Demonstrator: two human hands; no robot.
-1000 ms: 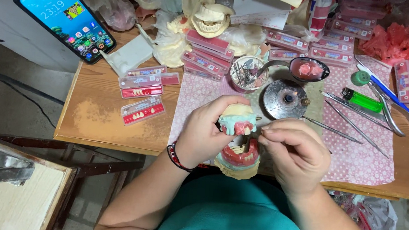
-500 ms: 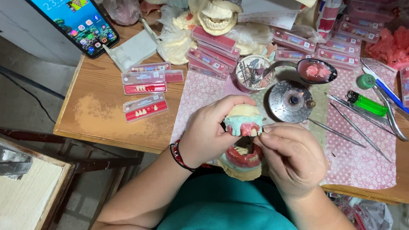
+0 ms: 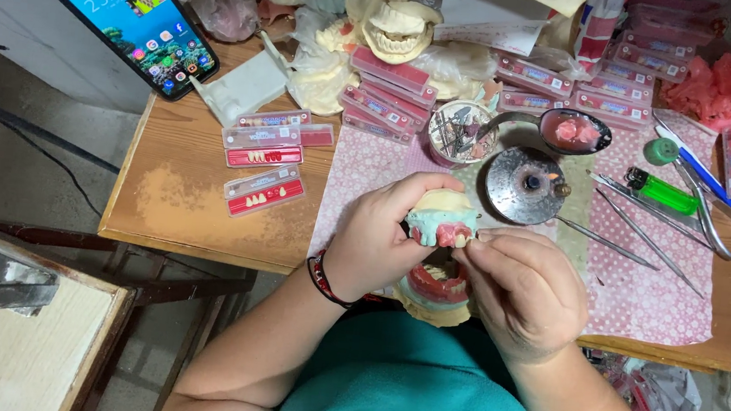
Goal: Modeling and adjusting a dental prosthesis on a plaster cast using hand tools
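Both hands [image 3: 459, 259] grip the dental model [image 3: 441, 220] between them.

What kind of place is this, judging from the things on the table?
Most likely a small dental laboratory workbench. The left hand holds a plaster jaw model with pink wax and teeth, which the right hand touches. Cards of artificial teeth and metal hand instruments lie around it.

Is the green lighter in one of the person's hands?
No, the green lighter lies on the pink cloth among metal tools, apart from both hands, which hold a dental model.
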